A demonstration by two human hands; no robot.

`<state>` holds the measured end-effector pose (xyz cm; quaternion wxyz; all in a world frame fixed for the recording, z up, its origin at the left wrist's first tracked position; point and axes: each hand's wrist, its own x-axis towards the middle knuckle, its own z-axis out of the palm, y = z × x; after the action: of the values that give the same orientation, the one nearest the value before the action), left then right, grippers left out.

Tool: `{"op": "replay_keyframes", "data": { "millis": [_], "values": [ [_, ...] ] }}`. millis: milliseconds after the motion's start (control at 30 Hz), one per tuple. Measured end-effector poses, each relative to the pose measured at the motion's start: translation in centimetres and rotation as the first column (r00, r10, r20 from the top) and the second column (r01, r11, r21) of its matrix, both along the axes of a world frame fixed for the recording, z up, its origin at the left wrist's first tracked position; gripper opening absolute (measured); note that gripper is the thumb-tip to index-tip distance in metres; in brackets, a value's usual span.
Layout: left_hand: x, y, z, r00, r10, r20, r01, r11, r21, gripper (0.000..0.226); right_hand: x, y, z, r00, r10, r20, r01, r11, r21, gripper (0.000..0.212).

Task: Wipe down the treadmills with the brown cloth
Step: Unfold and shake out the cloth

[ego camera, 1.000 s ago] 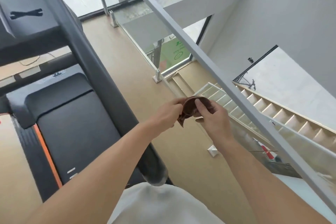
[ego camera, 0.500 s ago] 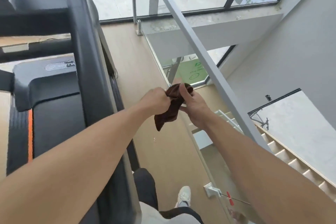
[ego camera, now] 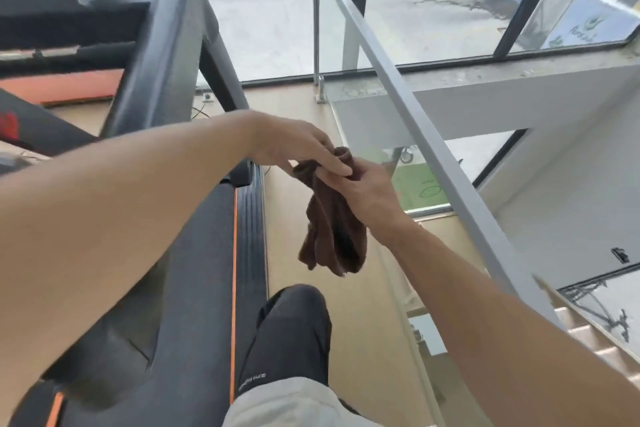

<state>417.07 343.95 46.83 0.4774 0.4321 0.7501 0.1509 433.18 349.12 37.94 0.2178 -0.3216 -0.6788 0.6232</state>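
The brown cloth (ego camera: 332, 229) hangs bunched in the air between my hands, above the wooden floor beside the treadmill. My left hand (ego camera: 294, 146) pinches its top edge from the left. My right hand (ego camera: 370, 191) grips the same top part from the right, with the rest of the cloth dangling below it. The black treadmill (ego camera: 162, 55) with its slanted upright, belt and orange side stripe fills the left of the view. My left forearm crosses over its deck.
A grey handrail (ego camera: 408, 104) on a glass balustrade runs diagonally on the right, with an open stairwell and wooden stairs (ego camera: 595, 340) below it. My dark-trousered knee (ego camera: 294, 315) is raised over the floor strip (ego camera: 294, 104) between treadmill and glass. Large windows lie ahead.
The view has swung up and forward. The cloth, bunched tight between both hands a second ago, now hangs down longer, and my knee has come up into view.
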Motion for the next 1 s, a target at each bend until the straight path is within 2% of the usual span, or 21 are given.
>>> {"op": "replay_keyframes", "data": {
  "millis": [100, 133, 233, 300, 400, 467, 533, 633, 733, 833, 933, 1000],
  "values": [
    [0.7, 1.3, -1.2, 0.972, 0.010, -0.236, 0.008, 0.997, 0.074, 0.035, 1.0, 1.5, 0.3, 1.000, 0.010, -0.005, -0.010, 0.995, -0.099, 0.047],
    [0.5, 1.8, -1.7, 0.963, 0.016, -0.269, 0.007, 0.997, 0.082, 0.036, 1.3, 2.0, 0.0, 1.000, 0.028, 0.012, -0.026, 0.992, -0.120, 0.051],
    [-0.7, 4.1, -2.1, 0.986, 0.045, -0.163, -0.026, 0.993, 0.113, 0.041, 1.6, 3.5, -2.1, 0.965, 0.125, 0.230, -0.128, 0.992, 0.000, 0.067],
    [-2.2, 6.2, -1.9, 0.992, 0.082, -0.101, -0.068, 0.988, 0.138, 0.041, 1.0, 4.8, -4.2, 0.933, 0.128, 0.335, -0.149, 0.988, 0.038, 0.062],
    [-5.7, 9.8, -2.5, 0.990, 0.135, -0.028, -0.129, 0.980, 0.154, 0.037, -1.2, 8.2, -6.9, 0.955, 0.043, 0.293, -0.035, 0.999, -0.035, 0.048],
    [-8.6, 11.9, -3.4, 0.982, 0.172, -0.076, -0.158, 0.975, 0.157, 0.033, -3.7, 11.1, -7.8, 0.967, -0.039, 0.253, 0.054, 0.997, -0.049, 0.037],
    [-11.8, 13.3, -4.4, 0.967, 0.233, -0.101, -0.214, 0.961, 0.175, 0.029, -6.2, 14.3, -8.1, 0.948, -0.044, 0.314, 0.042, 0.999, 0.011, 0.030],
    [-16.8, 14.5, -5.0, 0.970, 0.231, -0.082, -0.217, 0.965, 0.148, 0.031, -9.4, 19.2, -8.4, 0.929, -0.041, 0.369, -0.007, 0.992, 0.129, 0.040],
    [-21.3, 15.6, -5.3, 0.975, 0.223, -0.020, -0.220, 0.971, 0.092, 0.028, -13.1, 24.4, -7.7, 0.937, -0.113, 0.330, 0.060, 0.984, 0.166, 0.048],
    [-24.9, 17.7, -6.4, 0.963, 0.270, 0.021, -0.270, 0.959, 0.088, 0.024, -17.1, 29.0, -6.9, 0.911, -0.192, 0.364, 0.124, 0.972, 0.201, 0.019],
    [-28.2, 21.0, -7.9, 0.921, 0.385, 0.063, -0.390, 0.913, 0.119, 0.012, -21.3, 34.0, -6.9, 0.882, -0.287, 0.374, 0.215, 0.951, 0.223, 0.042],
    [-30.2, 23.6, -8.7, 0.866, 0.499, 0.028, -0.495, 0.847, 0.193, 0.016, -24.2, 37.4, -7.2, 0.877, -0.258, 0.405, 0.183, 0.960, 0.214, 0.051]
  ]
}}
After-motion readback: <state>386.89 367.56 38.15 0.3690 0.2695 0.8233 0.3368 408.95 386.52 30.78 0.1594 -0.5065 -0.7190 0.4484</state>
